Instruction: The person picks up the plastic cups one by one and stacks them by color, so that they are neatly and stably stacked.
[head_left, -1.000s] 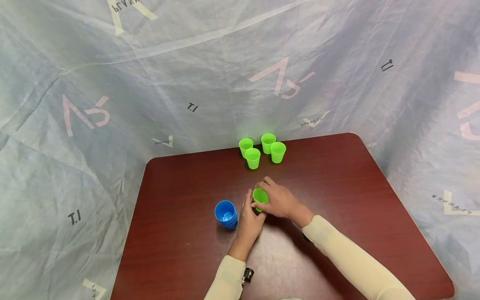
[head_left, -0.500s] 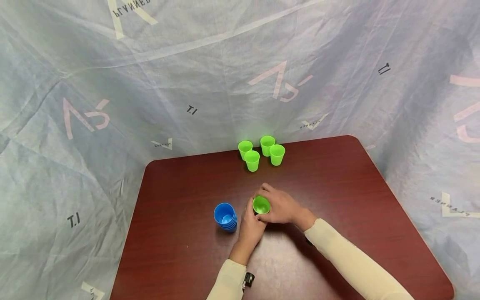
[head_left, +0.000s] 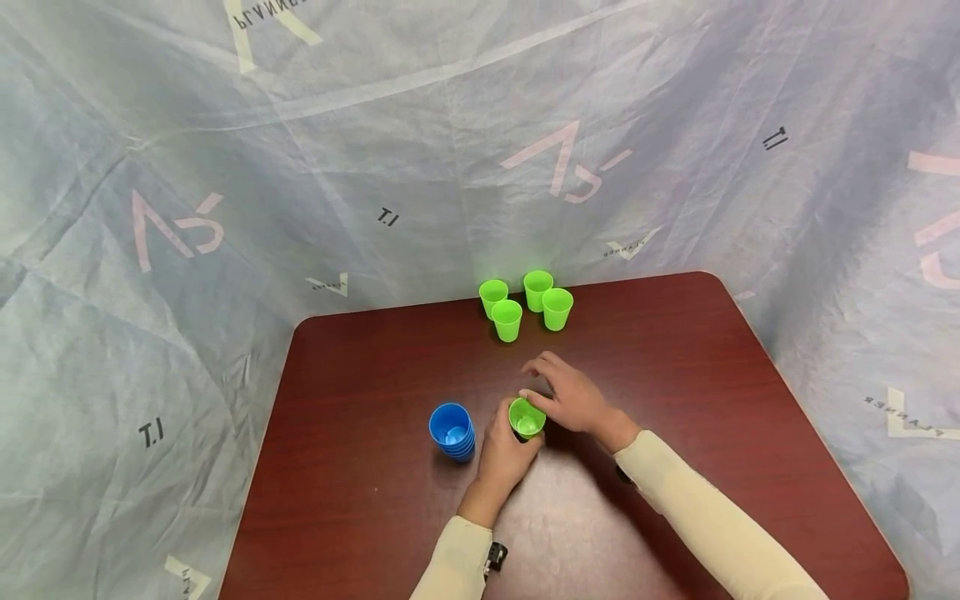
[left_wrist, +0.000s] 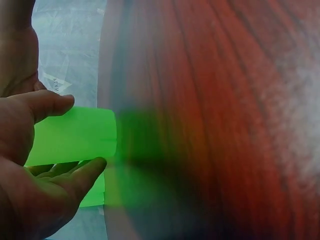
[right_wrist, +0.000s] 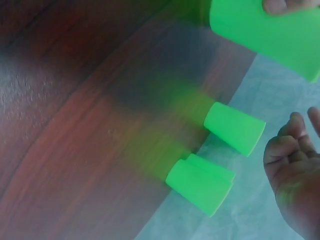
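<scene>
My left hand point(head_left: 504, 458) holds a green cup point(head_left: 528, 423) upright, open end up, near the middle of the table. In the left wrist view the thumb and fingers lie on opposite sides of this cup point(left_wrist: 80, 135). My right hand point(head_left: 576, 398) is just beyond the cup's rim, its fingers loosely bent, and grips nothing. The right wrist view shows a gap between that hand point(right_wrist: 292, 175) and the held cup point(right_wrist: 265, 32). A stack of blue cups point(head_left: 452, 432) stands left of my left hand.
Several green cups point(head_left: 507, 322) stand upright in two close pairs at the back edge of the reddish-brown table point(head_left: 360, 375). A grey printed sheet point(head_left: 420, 150) hangs behind and at both sides.
My right hand has let go of the green cup's rim and moved slightly up and away. The left hand has closed round the cup, which sits slightly lower and nearer. The other cups stay put.
</scene>
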